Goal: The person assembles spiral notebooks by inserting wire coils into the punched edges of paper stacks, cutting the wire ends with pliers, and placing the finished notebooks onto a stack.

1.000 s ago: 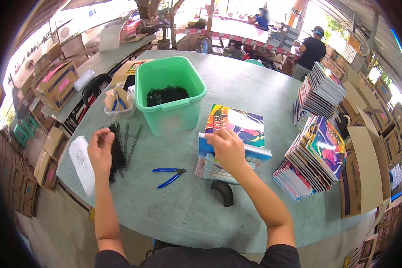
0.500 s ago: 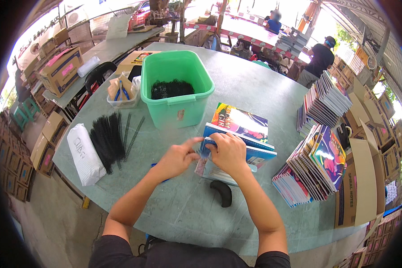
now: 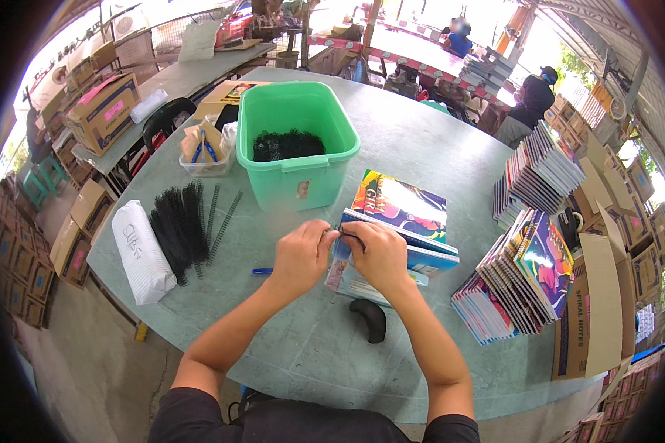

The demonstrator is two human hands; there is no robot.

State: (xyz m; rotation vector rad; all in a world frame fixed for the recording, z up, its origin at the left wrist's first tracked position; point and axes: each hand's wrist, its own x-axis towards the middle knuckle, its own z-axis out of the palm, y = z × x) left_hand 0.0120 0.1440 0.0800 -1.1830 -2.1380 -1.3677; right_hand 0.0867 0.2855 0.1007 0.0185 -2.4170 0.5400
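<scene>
Several spiral notebooks (image 3: 432, 260) with blue edges stand on the table in front of me, one with a colourful cover (image 3: 403, 203) lying behind them. My left hand (image 3: 301, 252) is closed in a pinch at their left end, on a thin dark strand that looks like the end of a black binding coil. Close beside it, my right hand (image 3: 380, 255) is closed over the upper edge of the front notebook, its fingertips almost meeting the left ones. The fingers hide most of the strand. A black curved object (image 3: 369, 320) lies nearer me.
A green tub (image 3: 299, 173) with black coils inside stands beyond my hands. Loose black coils (image 3: 181, 229), a white wrapped bundle (image 3: 140, 255) and a blue pen (image 3: 262, 272) lie left. Notebook stacks (image 3: 521, 273) and an open carton (image 3: 595, 303) stand right. People sit farther back.
My left hand has moved right and up, from loose, blurred fingers to a pinch beside my right hand. The right fingers have curled in. The blue pen now shows more fully.
</scene>
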